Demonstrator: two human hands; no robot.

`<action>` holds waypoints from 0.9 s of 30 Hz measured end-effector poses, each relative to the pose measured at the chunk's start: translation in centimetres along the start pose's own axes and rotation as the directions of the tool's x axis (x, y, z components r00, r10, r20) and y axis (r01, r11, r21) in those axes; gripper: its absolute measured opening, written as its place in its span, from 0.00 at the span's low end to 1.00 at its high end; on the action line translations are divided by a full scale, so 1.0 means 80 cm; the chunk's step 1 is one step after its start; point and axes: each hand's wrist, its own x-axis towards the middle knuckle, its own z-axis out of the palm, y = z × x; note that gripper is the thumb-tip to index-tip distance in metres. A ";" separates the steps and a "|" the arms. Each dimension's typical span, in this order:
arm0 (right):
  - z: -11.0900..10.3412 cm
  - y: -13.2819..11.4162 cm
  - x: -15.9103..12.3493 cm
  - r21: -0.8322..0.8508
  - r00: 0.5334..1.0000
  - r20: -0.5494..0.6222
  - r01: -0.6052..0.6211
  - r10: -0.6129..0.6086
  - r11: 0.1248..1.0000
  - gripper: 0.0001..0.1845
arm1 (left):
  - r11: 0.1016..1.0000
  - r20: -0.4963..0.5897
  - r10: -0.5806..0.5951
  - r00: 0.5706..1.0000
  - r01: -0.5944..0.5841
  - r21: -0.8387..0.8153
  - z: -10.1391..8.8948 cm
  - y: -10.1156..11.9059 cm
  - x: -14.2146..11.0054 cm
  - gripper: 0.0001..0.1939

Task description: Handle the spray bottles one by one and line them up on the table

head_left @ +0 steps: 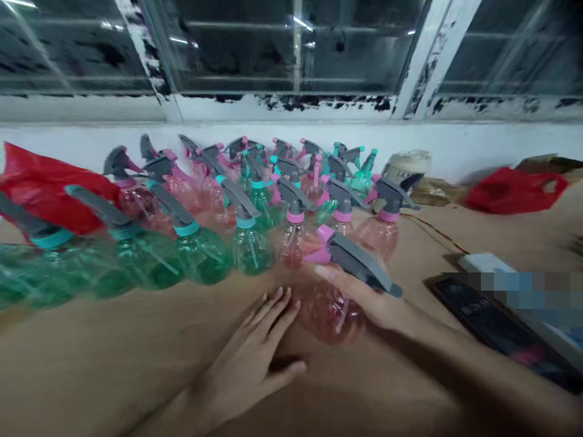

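Observation:
My right hand (pixel 364 294) is wrapped round the neck of a clear pink spray bottle (pixel 330 315) with a grey and pink trigger head. The bottle is a little blurred and stands close to the front of the group. Just left of it, my left hand (pixel 262 349) is stretched out low over the table with its fingers extended and nothing in it. Ahead of both hands stand several more spray bottles, among them a green one (pixel 252 249) with a teal collar and a pink one (pixel 380 233) with a pink collar.
A red plastic bag (pixel 50 188) lies at the left, another red bag (pixel 514 191) at the back right. Near the right edge are a phone (pixel 492 321) and a white box-like item (pixel 487 264). A white tub (pixel 407 167) stands by the wall below the windows. A thin cable (pixel 437 230) crosses the wooden table (pixel 136 364).

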 end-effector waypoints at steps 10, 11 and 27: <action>-0.003 0.003 0.003 -0.040 0.999 0.038 0.035 -0.033 0.999 0.13 | 0.998 -0.012 0.005 1.000 -0.006 -0.069 0.004 -0.002 0.003 0.40; -0.004 0.004 0.003 -0.053 0.999 0.041 0.023 -0.021 0.998 0.13 | 0.997 -0.011 0.005 1.000 -0.006 -0.074 0.004 -0.002 0.003 0.40; -0.005 -0.007 0.004 0.031 0.998 0.067 -0.020 0.018 0.999 0.12 | 0.998 0.005 0.006 1.000 -0.006 -0.063 -0.002 0.002 0.003 0.39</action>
